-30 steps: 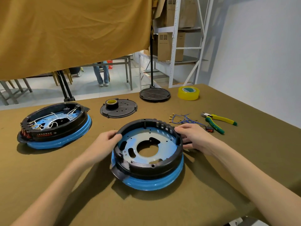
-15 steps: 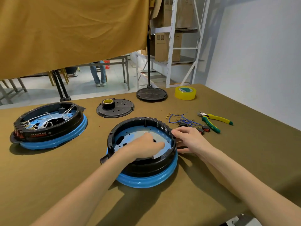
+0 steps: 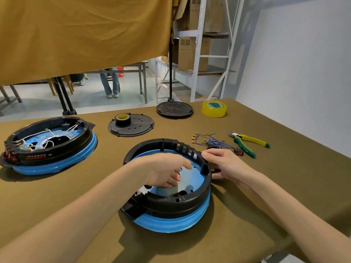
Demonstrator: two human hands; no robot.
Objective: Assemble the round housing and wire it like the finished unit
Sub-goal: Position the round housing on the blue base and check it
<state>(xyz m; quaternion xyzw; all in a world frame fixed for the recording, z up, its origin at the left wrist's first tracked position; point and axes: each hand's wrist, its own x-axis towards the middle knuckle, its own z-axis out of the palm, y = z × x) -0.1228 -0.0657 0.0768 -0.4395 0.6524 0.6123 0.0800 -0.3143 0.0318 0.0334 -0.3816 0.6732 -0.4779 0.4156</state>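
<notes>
Finished unit (image 3: 47, 143): a strip of small pale markings is seen on the black side wall, too blurred to be read.
Pliers (image 3: 248, 142): dark lettering is seen on a green handle, illegible.
Cardboard boxes (image 3: 190, 54): small printed marks, unreadable.

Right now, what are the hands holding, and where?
The right hand grips the black ring of the round housing at its right rim. The left hand reaches down inside it; whether it grips anything cannot be told.
</notes>
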